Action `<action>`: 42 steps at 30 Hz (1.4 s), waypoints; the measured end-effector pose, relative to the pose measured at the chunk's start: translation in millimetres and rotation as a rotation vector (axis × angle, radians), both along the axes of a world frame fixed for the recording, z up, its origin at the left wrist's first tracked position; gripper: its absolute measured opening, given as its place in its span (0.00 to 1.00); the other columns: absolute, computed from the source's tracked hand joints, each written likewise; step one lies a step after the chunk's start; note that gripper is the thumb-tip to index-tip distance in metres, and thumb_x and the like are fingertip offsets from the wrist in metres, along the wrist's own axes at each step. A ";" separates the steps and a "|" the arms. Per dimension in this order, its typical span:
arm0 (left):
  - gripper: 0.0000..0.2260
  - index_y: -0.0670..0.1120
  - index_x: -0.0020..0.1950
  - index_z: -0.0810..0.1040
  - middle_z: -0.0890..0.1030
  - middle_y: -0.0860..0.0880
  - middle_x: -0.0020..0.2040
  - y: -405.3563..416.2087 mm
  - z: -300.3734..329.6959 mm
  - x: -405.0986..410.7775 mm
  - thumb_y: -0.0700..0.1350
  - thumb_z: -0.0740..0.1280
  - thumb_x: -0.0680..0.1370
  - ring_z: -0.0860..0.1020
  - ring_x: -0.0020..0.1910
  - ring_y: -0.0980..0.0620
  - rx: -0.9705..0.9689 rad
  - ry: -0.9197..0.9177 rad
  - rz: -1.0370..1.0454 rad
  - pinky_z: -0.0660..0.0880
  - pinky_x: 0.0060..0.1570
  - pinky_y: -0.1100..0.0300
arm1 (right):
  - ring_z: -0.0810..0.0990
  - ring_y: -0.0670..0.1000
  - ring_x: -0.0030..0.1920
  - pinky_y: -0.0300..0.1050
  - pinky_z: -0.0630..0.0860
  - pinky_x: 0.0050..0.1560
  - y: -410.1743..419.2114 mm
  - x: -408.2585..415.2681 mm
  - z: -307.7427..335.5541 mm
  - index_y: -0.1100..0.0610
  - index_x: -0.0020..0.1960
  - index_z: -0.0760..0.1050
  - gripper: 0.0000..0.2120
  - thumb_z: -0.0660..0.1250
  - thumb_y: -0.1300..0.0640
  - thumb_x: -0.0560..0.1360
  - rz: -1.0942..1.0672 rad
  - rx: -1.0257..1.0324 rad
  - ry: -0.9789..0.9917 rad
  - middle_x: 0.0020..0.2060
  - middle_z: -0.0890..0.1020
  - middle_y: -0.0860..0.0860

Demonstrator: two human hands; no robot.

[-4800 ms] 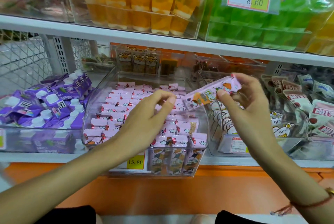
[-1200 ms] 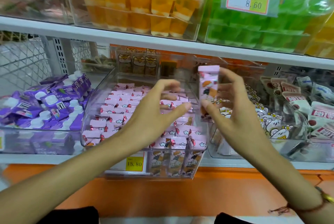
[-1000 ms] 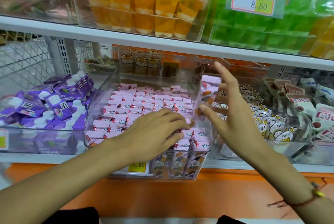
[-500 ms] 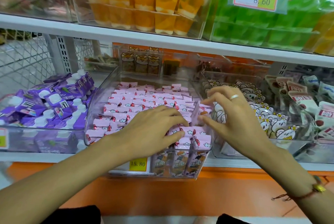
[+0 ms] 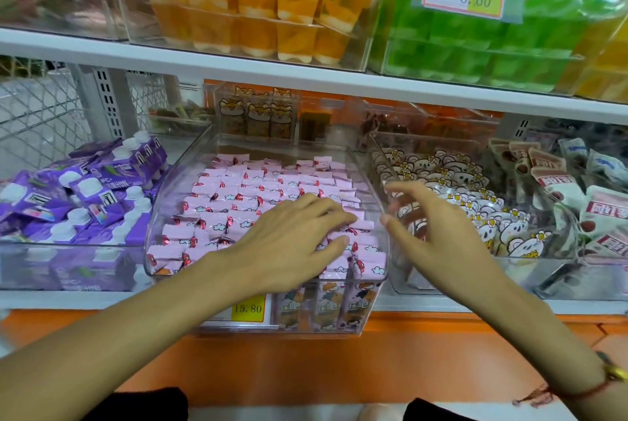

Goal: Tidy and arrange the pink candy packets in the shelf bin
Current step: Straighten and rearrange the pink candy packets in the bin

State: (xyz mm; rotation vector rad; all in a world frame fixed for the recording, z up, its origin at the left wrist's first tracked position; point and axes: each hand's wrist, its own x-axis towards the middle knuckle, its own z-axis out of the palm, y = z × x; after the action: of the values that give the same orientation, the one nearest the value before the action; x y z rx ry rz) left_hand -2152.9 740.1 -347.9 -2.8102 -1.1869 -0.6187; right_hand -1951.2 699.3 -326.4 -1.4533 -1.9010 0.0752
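- Pink candy packets [image 5: 238,203]: lying in rows inside the clear shelf bin [image 5: 190,162] at the centre of the lower shelf; further packets stand upright against the bin's front wall.
- Left hand [image 5: 292,244]: palm down on the packets in the front right part of the bin, fingers extended and pressing flat on the wrappers. Grip released; nothing is grasped.
- Right hand [image 5: 438,233]: just beside the bin's right wall, over the neighbouring clear bin; fingers spread and loosely bent. Grip released, holding nothing. The thumb tip sits close to the bin's right rim; whether it touches cannot be told.
- Right wrist: carries a red cord bracelet [image 5: 577,390].
- Price label [image 5: 248,308]: yellow, reading 15.80, on the bin's front, partly covered by the left forearm.
- Left neighbour: bin of purple pouches [image 5: 78,196] with white caps.
- Right neighbour: bin of white cartoon-printed packets [image 5: 475,196].
- Upper shelf: clear bins of orange jelly cups [image 5: 272,12] and green jelly cups [image 5: 475,46], each tagged 8.60.
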 end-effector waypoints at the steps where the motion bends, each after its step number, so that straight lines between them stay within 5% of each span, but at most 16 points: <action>1: 0.19 0.56 0.72 0.65 0.69 0.57 0.67 1.4 -1.6 1.6 0.56 0.51 0.82 0.64 0.64 0.57 0.014 0.028 -0.005 0.64 0.58 0.60 | 0.77 0.41 0.38 0.41 0.73 0.38 -0.1 0.8 -2.2 0.49 0.60 0.73 0.14 0.66 0.54 0.75 0.005 -0.060 0.029 0.39 0.78 0.40; 9: 0.17 0.55 0.62 0.76 0.74 0.57 0.59 13.8 5.7 5.6 0.55 0.51 0.82 0.67 0.56 0.56 -0.055 0.123 -0.028 0.65 0.50 0.60 | 0.78 0.41 0.33 0.44 0.76 0.35 0.3 3.4 -11.0 0.43 0.56 0.71 0.10 0.65 0.53 0.76 0.070 -0.122 0.152 0.34 0.79 0.43; 12: 0.14 0.51 0.53 0.79 0.78 0.56 0.52 22.9 21.5 7.2 0.54 0.55 0.81 0.71 0.50 0.55 -0.132 -0.056 0.003 0.72 0.47 0.56 | 0.78 0.42 0.33 0.46 0.77 0.35 0.8 4.2 -13.1 0.42 0.56 0.70 0.11 0.65 0.53 0.76 0.087 -0.144 0.171 0.34 0.80 0.45; 15: 0.10 0.55 0.58 0.78 0.79 0.57 0.54 35.8 35.8 13.5 0.50 0.62 0.79 0.75 0.49 0.57 -0.126 -0.183 0.067 0.72 0.43 0.59 | 0.79 0.42 0.33 0.46 0.77 0.36 1.7 5.5 -13.9 0.42 0.57 0.70 0.11 0.64 0.53 0.76 0.100 -0.164 0.192 0.33 0.79 0.44; 20: 0.10 0.52 0.55 0.79 0.81 0.54 0.52 44.8 30.8 35.0 0.53 0.67 0.76 0.75 0.47 0.54 -0.182 0.000 0.113 0.68 0.41 0.61 | 0.78 0.42 0.32 0.45 0.76 0.35 0.0 5.6 -14.6 0.41 0.57 0.70 0.12 0.65 0.53 0.76 0.104 -0.163 0.205 0.32 0.79 0.43; 25: 0.05 0.53 0.46 0.80 0.80 0.56 0.44 44.3 30.7 40.0 0.52 0.67 0.77 0.78 0.47 0.54 -0.191 -0.090 0.146 0.68 0.36 0.61 | 0.77 0.41 0.30 0.37 0.71 0.33 0.2 5.5 -17.0 0.41 0.58 0.69 0.12 0.64 0.51 0.76 0.108 -0.164 0.200 0.32 0.80 0.40; 29: 0.07 0.49 0.50 0.79 0.80 0.53 0.51 36.3 35.2 40.5 0.50 0.64 0.79 0.77 0.51 0.54 -0.120 -0.468 0.163 0.74 0.45 0.59 | 0.77 0.41 0.31 0.36 0.70 0.33 -0.7 4.8 -15.9 0.41 0.59 0.69 0.12 0.63 0.51 0.76 0.102 -0.178 0.207 0.32 0.80 0.41; 33: 0.04 0.47 0.50 0.77 0.80 0.50 0.48 20.6 49.3 28.9 0.44 0.62 0.80 0.79 0.49 0.52 -0.269 -1.024 0.209 0.78 0.51 0.54 | 0.77 0.41 0.31 0.39 0.73 0.34 -1.5 3.7 -12.7 0.42 0.58 0.70 0.12 0.64 0.52 0.76 0.093 -0.189 0.209 0.31 0.79 0.43; 36: 0.05 0.48 0.47 0.75 0.82 0.47 0.46 6.1 56.7 10.1 0.42 0.60 0.81 0.82 0.46 0.53 -0.331 -1.408 0.232 0.80 0.48 0.60 | 0.77 0.40 0.37 0.40 0.72 0.37 -4.2 1.4 -7.3 0.42 0.56 0.72 0.09 0.63 0.50 0.76 0.046 -0.114 0.173 0.35 0.79 0.40; 39: 0.06 0.44 0.51 0.77 0.83 0.50 0.43 -10.5 51.8 -4.5 0.43 0.61 0.81 0.82 0.41 0.62 -0.467 -1.598 0.220 0.78 0.41 0.69 | 0.75 0.39 0.45 0.34 0.70 0.43 -8.7 -10.0 2.4 0.41 0.56 0.71 0.08 0.63 0.47 0.77 0.015 0.112 0.122 0.44 0.77 0.37; 42: 0.09 0.42 0.53 0.79 0.84 0.48 0.48 -22.9 39.1 -5.2 0.45 0.63 0.80 0.83 0.45 0.59 -0.697 -1.605 0.220 0.80 0.45 0.64 | 0.71 0.39 0.55 0.30 0.66 0.52 -14.2 -30.3 11.2 0.44 0.62 0.68 0.18 0.64 0.43 0.75 0.080 0.234 0.024 0.54 0.74 0.39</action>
State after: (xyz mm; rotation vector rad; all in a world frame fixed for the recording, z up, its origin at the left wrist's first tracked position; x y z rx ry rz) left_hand -2158.1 717.2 -308.8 -1.9804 -1.9711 -3.1671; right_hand -1981.5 685.1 -315.2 -1.2150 -1.8789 -0.0894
